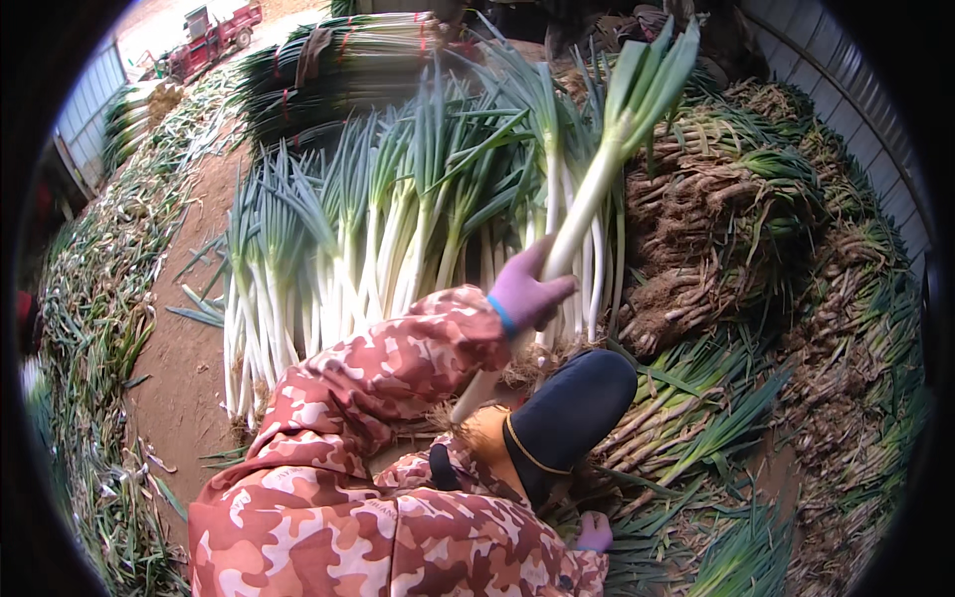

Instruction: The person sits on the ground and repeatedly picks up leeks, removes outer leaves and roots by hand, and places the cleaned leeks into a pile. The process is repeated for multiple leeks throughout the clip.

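A large leek or green onion [589, 209] slants up to the right, its white stalk in my gloved left hand [531, 289]. Its leaves spread out at the top, and its rooted end is near my knee. Behind that hand, cleaned white stalks with green tops [388, 239] stand in a leaning row. My right hand [595, 531], in a purple glove, is low at the lower right beside untrimmed leeks [656, 433]; its fingers are partly hidden and I cannot tell whether it holds anything.
A dark-covered knee [574, 418] with a yellow cord lies between my hands. Unpeeled, rooty leeks [694, 216] are heaped at right. Red-tied bundles [336, 74] are stacked behind. Leaf scraps [97, 298] cover the ground at left. A red vehicle [216, 37] stands outside.
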The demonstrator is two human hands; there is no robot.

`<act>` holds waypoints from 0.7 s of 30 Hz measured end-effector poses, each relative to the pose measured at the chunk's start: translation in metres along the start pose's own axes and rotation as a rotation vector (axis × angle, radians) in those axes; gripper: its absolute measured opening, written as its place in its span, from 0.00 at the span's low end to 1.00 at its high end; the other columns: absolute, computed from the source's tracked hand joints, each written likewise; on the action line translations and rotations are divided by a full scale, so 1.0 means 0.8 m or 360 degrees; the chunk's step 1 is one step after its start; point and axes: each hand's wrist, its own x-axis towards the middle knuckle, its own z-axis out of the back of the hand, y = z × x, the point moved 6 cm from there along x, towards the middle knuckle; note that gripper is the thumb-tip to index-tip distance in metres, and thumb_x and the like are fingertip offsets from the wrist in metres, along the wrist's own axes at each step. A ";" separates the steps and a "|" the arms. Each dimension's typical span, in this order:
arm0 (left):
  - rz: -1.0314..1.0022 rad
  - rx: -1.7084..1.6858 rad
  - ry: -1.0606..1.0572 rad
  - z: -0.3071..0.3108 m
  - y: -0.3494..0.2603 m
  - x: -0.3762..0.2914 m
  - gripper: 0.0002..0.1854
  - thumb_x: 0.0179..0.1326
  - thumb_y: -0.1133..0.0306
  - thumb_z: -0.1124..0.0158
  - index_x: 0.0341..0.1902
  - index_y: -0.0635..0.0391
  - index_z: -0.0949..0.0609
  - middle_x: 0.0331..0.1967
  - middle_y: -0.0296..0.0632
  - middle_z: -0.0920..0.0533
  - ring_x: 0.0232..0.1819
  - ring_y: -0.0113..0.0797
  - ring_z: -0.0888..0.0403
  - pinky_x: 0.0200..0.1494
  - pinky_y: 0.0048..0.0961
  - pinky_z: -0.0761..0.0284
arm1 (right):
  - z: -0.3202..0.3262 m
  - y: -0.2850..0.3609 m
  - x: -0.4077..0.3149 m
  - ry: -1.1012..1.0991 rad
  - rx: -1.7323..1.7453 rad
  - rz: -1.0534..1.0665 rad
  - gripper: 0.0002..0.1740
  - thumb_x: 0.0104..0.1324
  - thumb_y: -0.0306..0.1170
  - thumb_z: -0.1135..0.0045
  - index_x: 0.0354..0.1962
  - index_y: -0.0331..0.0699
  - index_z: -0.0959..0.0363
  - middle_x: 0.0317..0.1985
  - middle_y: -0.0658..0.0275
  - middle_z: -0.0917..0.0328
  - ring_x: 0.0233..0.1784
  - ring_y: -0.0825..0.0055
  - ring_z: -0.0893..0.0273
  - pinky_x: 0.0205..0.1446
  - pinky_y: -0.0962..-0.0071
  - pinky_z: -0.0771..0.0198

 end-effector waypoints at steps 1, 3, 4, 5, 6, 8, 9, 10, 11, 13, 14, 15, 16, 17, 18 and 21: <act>-0.0051 0.0177 -0.0151 0.047 -0.007 -0.001 0.36 0.53 0.75 0.36 0.67 0.51 0.35 0.30 0.40 0.21 0.14 0.24 0.31 0.14 0.20 0.30 | -0.007 0.009 -0.006 0.0019 -0.0131 0.0079 0.12 0.59 0.33 0.43 0.35 0.32 0.24 0.25 0.62 0.23 0.25 0.75 0.29 0.31 0.74 0.33; -0.0240 0.0437 -0.0526 0.149 -0.019 -0.011 0.34 0.53 0.74 0.35 0.65 0.50 0.34 0.30 0.41 0.22 0.15 0.24 0.29 0.15 0.21 0.29 | -0.020 0.022 -0.015 0.0073 -0.0378 0.0239 0.12 0.59 0.32 0.42 0.36 0.32 0.24 0.27 0.59 0.22 0.28 0.70 0.27 0.37 0.69 0.30; -0.0332 0.0453 -0.0600 0.198 -0.022 -0.014 0.34 0.54 0.77 0.37 0.66 0.51 0.36 0.22 0.36 0.27 0.12 0.21 0.34 0.11 0.21 0.36 | -0.021 0.024 -0.016 0.0051 -0.0370 0.0259 0.12 0.59 0.33 0.42 0.36 0.32 0.24 0.27 0.58 0.22 0.28 0.69 0.27 0.37 0.69 0.30; -0.0298 0.0505 -0.0797 0.256 -0.020 -0.020 0.33 0.53 0.74 0.34 0.65 0.50 0.32 0.30 0.40 0.22 0.16 0.24 0.28 0.15 0.21 0.28 | -0.022 0.024 -0.015 0.0054 -0.0358 0.0278 0.12 0.58 0.33 0.42 0.36 0.32 0.24 0.27 0.57 0.21 0.28 0.69 0.27 0.37 0.69 0.30; -0.0430 0.0586 -0.0926 0.309 -0.025 -0.027 0.34 0.53 0.74 0.33 0.65 0.49 0.33 0.32 0.40 0.21 0.19 0.25 0.26 0.18 0.22 0.25 | -0.021 0.023 -0.012 0.0037 -0.0341 0.0309 0.12 0.58 0.33 0.42 0.35 0.32 0.24 0.27 0.56 0.21 0.28 0.68 0.27 0.37 0.68 0.30; -0.0577 0.0787 -0.1191 0.418 -0.027 -0.050 0.30 0.55 0.78 0.37 0.63 0.51 0.32 0.20 0.32 0.27 0.11 0.19 0.36 0.10 0.21 0.41 | -0.017 0.012 -0.002 0.0017 -0.0261 0.0301 0.12 0.58 0.33 0.42 0.35 0.32 0.23 0.26 0.56 0.21 0.27 0.68 0.27 0.37 0.68 0.30; -0.0314 0.1072 -0.1244 0.478 -0.019 -0.064 0.30 0.53 0.72 0.35 0.62 0.52 0.31 0.24 0.39 0.22 0.17 0.32 0.25 0.17 0.28 0.29 | -0.014 0.004 0.002 0.0001 -0.0223 0.0280 0.12 0.58 0.33 0.41 0.34 0.32 0.23 0.26 0.56 0.21 0.27 0.68 0.27 0.37 0.68 0.30; -0.0278 0.1620 -0.1422 0.530 -0.018 -0.086 0.27 0.55 0.70 0.38 0.61 0.51 0.30 0.38 0.50 0.19 0.37 0.41 0.18 0.36 0.33 0.19 | -0.011 -0.003 0.004 -0.0036 -0.0207 0.0304 0.12 0.58 0.33 0.41 0.35 0.32 0.23 0.26 0.56 0.21 0.27 0.69 0.27 0.37 0.69 0.29; -0.0203 0.2102 -0.1610 0.581 -0.016 -0.101 0.27 0.52 0.66 0.36 0.58 0.52 0.27 0.39 0.54 0.20 0.43 0.51 0.20 0.44 0.41 0.23 | -0.007 -0.011 0.008 -0.0075 -0.0292 0.0280 0.12 0.57 0.33 0.40 0.35 0.32 0.23 0.25 0.57 0.21 0.27 0.70 0.26 0.37 0.69 0.29; 0.0392 0.2187 -0.1793 0.686 0.025 -0.113 0.27 0.51 0.63 0.36 0.57 0.56 0.26 0.41 0.56 0.19 0.44 0.52 0.20 0.48 0.43 0.26 | -0.005 -0.021 0.008 -0.0148 -0.0145 0.0337 0.09 0.58 0.30 0.40 0.34 0.33 0.22 0.24 0.66 0.22 0.24 0.83 0.30 0.28 0.77 0.31; 0.0398 0.1866 -0.1740 0.720 0.051 -0.106 0.29 0.53 0.63 0.36 0.60 0.57 0.28 0.42 0.56 0.19 0.44 0.49 0.19 0.48 0.39 0.25 | -0.005 -0.027 0.009 -0.0206 -0.0120 0.0269 0.09 0.58 0.30 0.39 0.34 0.34 0.22 0.24 0.66 0.23 0.23 0.84 0.31 0.27 0.78 0.32; 0.0370 0.1690 -0.1667 0.734 0.081 -0.083 0.29 0.55 0.68 0.37 0.62 0.58 0.30 0.42 0.51 0.19 0.42 0.43 0.19 0.47 0.34 0.24 | -0.002 -0.027 0.008 -0.0260 -0.0151 0.0281 0.09 0.58 0.30 0.39 0.34 0.34 0.22 0.23 0.68 0.24 0.23 0.84 0.31 0.27 0.78 0.32; 0.0288 0.1472 -0.1551 0.729 0.112 -0.051 0.28 0.57 0.74 0.39 0.63 0.59 0.31 0.43 0.45 0.19 0.41 0.37 0.20 0.46 0.29 0.24 | -0.003 -0.025 0.007 -0.0265 -0.0106 0.0293 0.09 0.57 0.31 0.39 0.34 0.35 0.22 0.21 0.66 0.24 0.22 0.82 0.30 0.27 0.77 0.32; 0.0271 0.0972 -0.1384 0.707 0.147 -0.010 0.28 0.57 0.79 0.41 0.63 0.58 0.31 0.44 0.41 0.20 0.39 0.33 0.21 0.44 0.27 0.24 | 0.001 -0.016 0.004 -0.0307 -0.0224 0.0386 0.10 0.57 0.33 0.39 0.33 0.36 0.22 0.20 0.62 0.24 0.21 0.78 0.29 0.27 0.75 0.32; 0.0125 0.0647 -0.1234 0.661 0.175 0.029 0.28 0.56 0.81 0.43 0.63 0.57 0.31 0.43 0.41 0.20 0.36 0.29 0.22 0.38 0.23 0.25 | 0.001 -0.009 0.002 -0.0288 -0.0245 0.0378 0.10 0.55 0.34 0.39 0.32 0.37 0.22 0.22 0.56 0.23 0.23 0.70 0.25 0.30 0.71 0.30; -0.0083 0.0341 -0.0552 0.431 0.201 0.133 0.28 0.56 0.78 0.40 0.63 0.55 0.30 0.44 0.39 0.19 0.33 0.24 0.22 0.30 0.17 0.29 | 0.004 0.018 0.000 -0.0218 -0.0355 0.0362 0.11 0.55 0.37 0.40 0.32 0.39 0.22 0.27 0.54 0.21 0.32 0.58 0.21 0.39 0.66 0.28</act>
